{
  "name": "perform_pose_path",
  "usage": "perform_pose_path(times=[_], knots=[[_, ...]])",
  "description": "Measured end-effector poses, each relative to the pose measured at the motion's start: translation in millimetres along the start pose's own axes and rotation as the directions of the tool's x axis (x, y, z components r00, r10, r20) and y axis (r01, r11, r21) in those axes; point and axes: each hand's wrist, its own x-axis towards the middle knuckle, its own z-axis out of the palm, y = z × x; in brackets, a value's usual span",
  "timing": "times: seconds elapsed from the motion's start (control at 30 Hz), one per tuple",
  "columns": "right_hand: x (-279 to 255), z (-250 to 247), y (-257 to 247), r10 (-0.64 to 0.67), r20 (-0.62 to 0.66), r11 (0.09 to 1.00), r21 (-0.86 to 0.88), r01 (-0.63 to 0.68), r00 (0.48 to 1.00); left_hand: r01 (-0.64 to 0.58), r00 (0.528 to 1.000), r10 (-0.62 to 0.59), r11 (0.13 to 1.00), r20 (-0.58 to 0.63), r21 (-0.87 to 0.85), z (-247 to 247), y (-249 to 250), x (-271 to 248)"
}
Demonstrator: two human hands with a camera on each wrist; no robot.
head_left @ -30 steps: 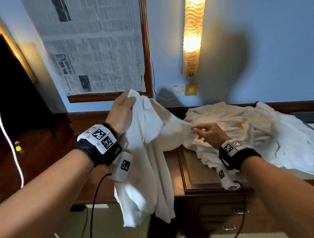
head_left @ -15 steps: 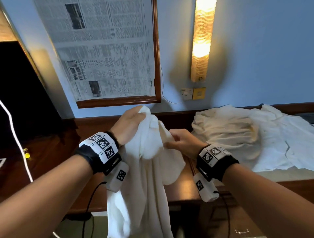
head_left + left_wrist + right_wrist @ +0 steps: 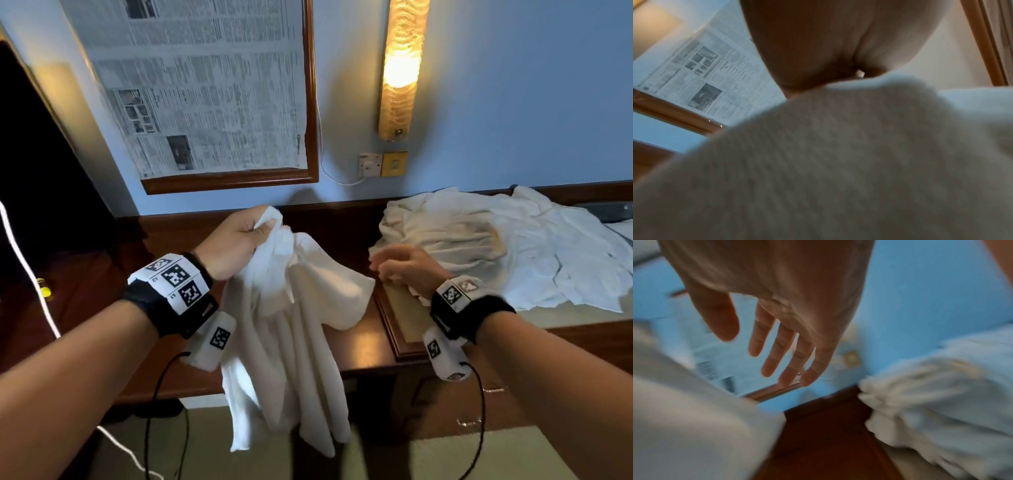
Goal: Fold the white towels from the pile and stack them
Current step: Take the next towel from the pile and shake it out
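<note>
From the head view, the left hand [image 3: 236,240] is gripping a towel [image 3: 291,329] hanging over the desk's [image 3: 359,346] front edge; the right hand [image 3: 407,270] has just let go, so it needs regrasping. Left wrist: cloth filling the view. Right wrist: fingers [image 3: 777,344] spreading wide, empty, the pile [image 3: 941,394] lying beside them
</note>
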Motion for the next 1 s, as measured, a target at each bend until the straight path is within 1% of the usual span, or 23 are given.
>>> perform_pose_path(times=[0.07,0.13,0.17,0.23,0.3,0.37,0.47,0.53,0.63,0.7,0.73,0.77,0.8,0.83,0.9,0.97,1.0], knots=[[4,22,-23,-0.02,0.177,1.0,0.023,0.016,0.984,0.009,1.0,-0.009,1.0,0.008,0.002,4,-3,0],[7,51,-32,-0.061,0.308,0.993,-0.076,0.089,0.949,0.0,0.999,0.0,1.0,0.039,-0.004,10,-4,0],[7,64,-33,-0.082,0.341,0.983,-0.124,0.132,0.936,0.0,0.998,0.0,1.0,0.058,0.003,12,-5,0],[6,80,-32,-0.138,0.34,0.978,-0.104,0.183,0.93,0.018,0.996,-0.02,1.0,0.089,0.026,15,-7,0],[5,85,-27,-0.162,0.299,0.981,-0.053,0.186,0.94,0.038,0.996,-0.041,0.999,0.082,0.037,14,-9,-2],[4,85,-15,-0.13,0.281,0.986,-0.063,0.153,0.951,0.048,0.998,-0.05,0.998,0.04,0.033,11,-11,-5],[-6,80,14,-0.011,0.279,0.997,-0.076,0.033,0.96,0.034,0.999,-0.032,0.998,-0.037,0.056,3,-13,-9],[-15,68,33,0.058,0.216,0.996,-0.072,-0.044,0.975,0.004,0.997,0.0,0.999,-0.077,0.051,-7,-16,-10],[-23,44,49,0.079,0.013,0.997,-0.029,-0.078,0.997,-0.005,0.994,0.007,1.0,-0.108,0.019,-16,-21,-16],[-21,33,47,0.067,-0.121,0.997,0.05,-0.061,0.99,0.001,0.994,-0.005,0.999,-0.114,-0.036,-15,-25,-21],[-16,30,44,0.056,-0.158,0.996,0.078,-0.044,0.986,0.004,0.993,-0.01,0.998,-0.115,-0.056,-13,-25,-24],[-13,30,34,0.049,-0.17,0.996,0.084,-0.035,0.984,0.006,0.993,-0.014,0.998,-0.117,-0.07,-11,-23,-26],[-9,30,24,0.014,-0.181,0.996,0.088,0.002,0.983,0.009,0.994,-0.018,0.996,-0.11,-0.085,-11,-21,-26],[-5,32,12,-0.011,-0.203,0.995,0.091,0.03,0.979,0.019,0.996,-0.028,0.994,-0.081,-0.108,-10,-18,-27],[4,34,-16,-0.059,-0.286,0.984,0.147,0.105,0.956,0.035,0.998,-0.028,0.989,0.051,-0.144,-15,-11,-27],[8,31,-50,-0.117,-0.352,0.956,0.214,0.202,0.929,0.044,0.977,-0.012,0.989,0.213,-0.144,-27,5,-30],[11,29,-68,-0.164,-0.363,0.938,0.23,0.259,0.917,0.044,0.966,-0.01,0.991,0.26,-0.125,-36,12,-30]])
